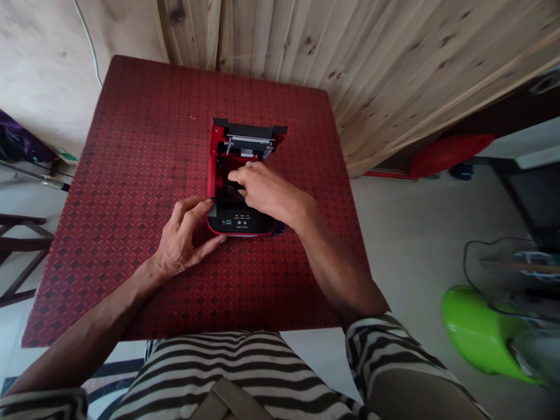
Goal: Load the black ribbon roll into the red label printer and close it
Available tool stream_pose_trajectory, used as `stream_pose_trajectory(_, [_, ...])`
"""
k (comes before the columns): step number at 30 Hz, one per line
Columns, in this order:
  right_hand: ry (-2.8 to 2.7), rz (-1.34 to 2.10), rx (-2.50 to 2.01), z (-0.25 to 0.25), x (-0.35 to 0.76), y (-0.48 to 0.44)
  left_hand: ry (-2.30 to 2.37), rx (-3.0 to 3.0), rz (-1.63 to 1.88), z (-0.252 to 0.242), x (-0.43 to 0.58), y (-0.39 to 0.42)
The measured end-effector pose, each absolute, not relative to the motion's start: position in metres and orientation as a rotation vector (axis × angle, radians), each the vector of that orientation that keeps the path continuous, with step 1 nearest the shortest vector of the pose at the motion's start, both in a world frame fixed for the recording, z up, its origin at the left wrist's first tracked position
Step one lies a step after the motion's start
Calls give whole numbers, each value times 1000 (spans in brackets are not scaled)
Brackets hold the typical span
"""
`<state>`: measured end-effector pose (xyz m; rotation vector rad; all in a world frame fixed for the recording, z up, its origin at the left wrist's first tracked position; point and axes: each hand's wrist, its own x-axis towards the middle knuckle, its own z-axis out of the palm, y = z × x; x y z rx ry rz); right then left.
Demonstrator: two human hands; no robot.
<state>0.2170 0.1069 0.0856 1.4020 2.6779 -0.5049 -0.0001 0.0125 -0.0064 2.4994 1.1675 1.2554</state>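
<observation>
A small red and black machine, which looks like a label printer [221, 220], rests on the table with its lid [249, 129] raised at the far side. My left hand [182, 233] grips the printer's near left corner, fingers on top and thumb along the front edge. Inside the open compartment, my right hand [260, 185] has its fingers curled and pressed together; whatever they hold is hidden by the hand. The black front panel with small buttons and white markings [240, 221] faces me. A grey metal bar [250, 142] runs across the underside of the lid.
The table [153, 128] has a red patterned cover. A wooden plank wall [280, 41] rises behind it. On the floor at right lie a bright green plastic object [475, 332] and a dark cable [468, 256]. A dark wooden stool [21, 245] stands at left.
</observation>
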Motion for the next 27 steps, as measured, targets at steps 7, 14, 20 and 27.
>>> stream_pose_trajectory(7, [3103, -901, 1322, 107, 251, 74, 1148, 2420, 1233, 0, -4, 11])
stream_pose_trajectory(14, [3365, -770, 1517, 88, 243, 51, 1193, 2191, 1423, 50, -10, 57])
stream_pose_trajectory(20, [3339, -227, 1692, 81, 245, 32, 1188, 2540, 1077, 96, 11, 119])
stream_pose_trajectory(27, [3312, -215, 1670, 74, 251, 12, 1049, 2556, 1012, 90, 16, 100])
